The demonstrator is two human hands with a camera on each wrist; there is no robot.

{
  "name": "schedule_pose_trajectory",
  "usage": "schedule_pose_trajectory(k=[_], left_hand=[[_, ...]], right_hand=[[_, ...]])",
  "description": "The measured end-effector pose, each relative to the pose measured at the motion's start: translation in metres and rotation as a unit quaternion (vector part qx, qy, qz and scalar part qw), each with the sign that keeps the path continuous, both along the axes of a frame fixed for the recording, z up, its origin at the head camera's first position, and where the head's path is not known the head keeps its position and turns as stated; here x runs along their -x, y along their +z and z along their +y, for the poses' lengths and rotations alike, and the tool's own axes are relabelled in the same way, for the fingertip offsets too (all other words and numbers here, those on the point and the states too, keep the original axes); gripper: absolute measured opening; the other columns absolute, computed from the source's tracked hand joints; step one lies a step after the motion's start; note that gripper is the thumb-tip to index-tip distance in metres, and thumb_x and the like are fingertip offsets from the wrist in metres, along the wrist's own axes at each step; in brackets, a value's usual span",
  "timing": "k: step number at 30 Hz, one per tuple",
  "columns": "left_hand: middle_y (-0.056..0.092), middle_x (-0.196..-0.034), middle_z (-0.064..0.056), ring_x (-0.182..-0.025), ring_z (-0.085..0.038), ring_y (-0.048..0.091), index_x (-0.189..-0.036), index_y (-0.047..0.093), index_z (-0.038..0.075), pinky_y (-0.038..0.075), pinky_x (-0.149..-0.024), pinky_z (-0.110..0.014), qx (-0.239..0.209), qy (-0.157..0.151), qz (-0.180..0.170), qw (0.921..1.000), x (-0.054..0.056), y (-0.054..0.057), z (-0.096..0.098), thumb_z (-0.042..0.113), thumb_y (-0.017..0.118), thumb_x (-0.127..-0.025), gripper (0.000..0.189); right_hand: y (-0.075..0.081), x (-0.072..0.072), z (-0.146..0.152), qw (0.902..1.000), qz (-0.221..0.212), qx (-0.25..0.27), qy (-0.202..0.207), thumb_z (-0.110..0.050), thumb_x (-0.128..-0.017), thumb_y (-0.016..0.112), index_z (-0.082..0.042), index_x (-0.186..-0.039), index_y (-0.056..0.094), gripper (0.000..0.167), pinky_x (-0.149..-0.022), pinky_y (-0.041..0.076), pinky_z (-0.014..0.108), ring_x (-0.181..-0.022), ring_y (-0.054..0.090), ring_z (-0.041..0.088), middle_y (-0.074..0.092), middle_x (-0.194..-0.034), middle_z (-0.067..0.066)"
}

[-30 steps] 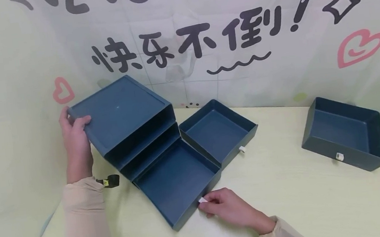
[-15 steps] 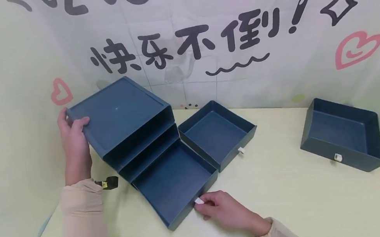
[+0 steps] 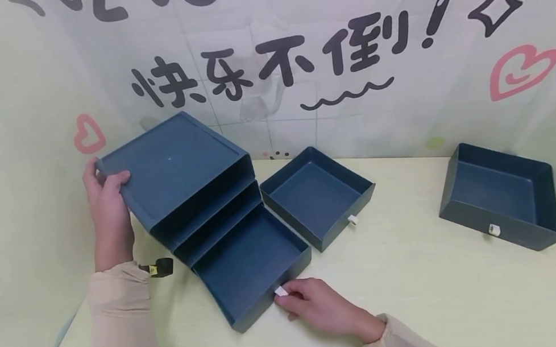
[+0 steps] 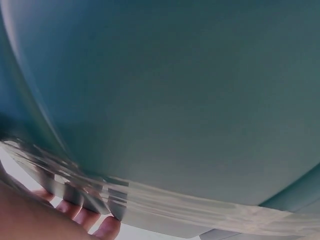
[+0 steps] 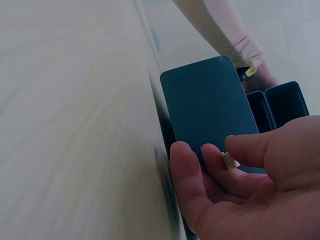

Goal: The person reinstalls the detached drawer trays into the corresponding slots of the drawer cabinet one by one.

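A dark blue drawer cabinet [image 3: 168, 163] stands at the left in the head view, with two slots above a partly pulled-out bottom drawer [image 3: 254, 262]. My left hand [image 3: 109, 207] grips the cabinet's left rear corner, thumb on the top. In the left wrist view its fingers [image 4: 85, 217] reach along the cabinet wall [image 4: 175, 100]. With thumb and forefinger, my right hand [image 3: 319, 306] pinches the small white pull tab [image 3: 281, 291] on that drawer's front. The right wrist view shows this tab [image 5: 230, 161] between the fingertips, against the flat drawer front [image 5: 207, 100].
A second blue drawer [image 3: 319, 197] lies on the pale table [image 3: 400, 297], right beside the pulled-out one. Farther right, near the table's edge, sits a third drawer [image 3: 502, 194]. Behind them hangs a white cloth [image 3: 380, 122] with black lettering and pink hearts.
The bottom drawer has slid farther into the cabinet, with my right hand moving leftward along with it. My left hand keeps its hold on the corner; the two loose drawers stay put.
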State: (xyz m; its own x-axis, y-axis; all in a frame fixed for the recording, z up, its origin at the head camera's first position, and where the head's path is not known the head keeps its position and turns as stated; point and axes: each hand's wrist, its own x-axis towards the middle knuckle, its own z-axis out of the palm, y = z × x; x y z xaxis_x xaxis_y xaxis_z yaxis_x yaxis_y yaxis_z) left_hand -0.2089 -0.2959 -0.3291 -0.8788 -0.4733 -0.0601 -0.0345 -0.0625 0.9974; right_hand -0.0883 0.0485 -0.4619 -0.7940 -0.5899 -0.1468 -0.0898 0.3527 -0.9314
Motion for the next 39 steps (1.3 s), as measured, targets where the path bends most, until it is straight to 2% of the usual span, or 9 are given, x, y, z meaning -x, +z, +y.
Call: schedule_pose_trajectory(k=[12, 19, 24, 32, 39], left_hand=[[0.014, -0.17, 0.005, -0.149, -0.015, 0.023, -0.16, 0.016, 0.038, 0.018, -0.123, -0.029, -0.002, 0.006, 0.0, 1.0, 0.0, 0.0, 0.001, 0.023, 0.045, -0.101, 0.067], [0.014, -0.17, 0.005, -0.148, -0.015, 0.023, -0.16, 0.015, 0.037, 0.019, -0.123, -0.029, 0.0, 0.005, 0.006, 1.0, 0.0, -0.002, 0.0, 0.022, 0.045, -0.101, 0.068], [0.012, -0.171, 0.005, -0.149, -0.014, 0.021, -0.16, 0.014, 0.035, 0.018, -0.123, -0.029, -0.003, 0.001, 0.014, 0.9999, 0.0, -0.002, -0.001, 0.022, 0.045, -0.101, 0.069], [0.011, -0.171, 0.005, -0.15, -0.015, 0.02, -0.16, 0.014, 0.035, 0.017, -0.123, -0.03, -0.004, -0.001, 0.014, 0.9999, 0.0, -0.001, 0.0, 0.022, 0.045, -0.1, 0.069], [0.01, -0.171, 0.006, -0.15, -0.015, 0.02, -0.16, 0.014, 0.035, 0.017, -0.123, -0.03, -0.007, -0.002, 0.017, 0.9998, -0.001, -0.001, 0.0, 0.023, 0.045, -0.101, 0.068]], right_hand=[[0.001, 0.006, -0.01, 0.9999, 0.01, -0.002, -0.01, -0.026, -0.105, 0.057, -0.004, -0.09, 0.066, 0.028, -0.068, 0.045, 0.019, -0.072, 0.061, 0.006, 0.07, -0.079, 0.009], [-0.002, 0.011, -0.013, 0.9998, 0.012, -0.009, -0.015, -0.027, -0.105, 0.057, -0.005, -0.087, 0.065, 0.03, -0.063, 0.041, 0.019, -0.064, 0.053, 0.003, 0.068, -0.077, 0.008], [-0.002, 0.015, -0.016, 0.9998, 0.01, -0.004, -0.014, -0.028, -0.105, 0.056, -0.006, -0.083, 0.062, 0.032, -0.063, 0.041, 0.019, -0.064, 0.053, 0.003, 0.067, -0.075, 0.009], [-0.005, 0.021, -0.021, 0.9997, 0.016, -0.004, -0.019, -0.027, -0.105, 0.056, -0.005, -0.084, 0.064, 0.032, -0.062, 0.039, 0.018, -0.062, 0.051, 0.003, 0.065, -0.073, 0.005], [-0.006, 0.025, -0.025, 0.9983, 0.044, -0.014, -0.035, -0.027, -0.106, 0.055, -0.008, -0.082, 0.062, 0.031, -0.058, 0.034, 0.018, -0.056, 0.039, 0.003, 0.053, -0.069, -0.005]])
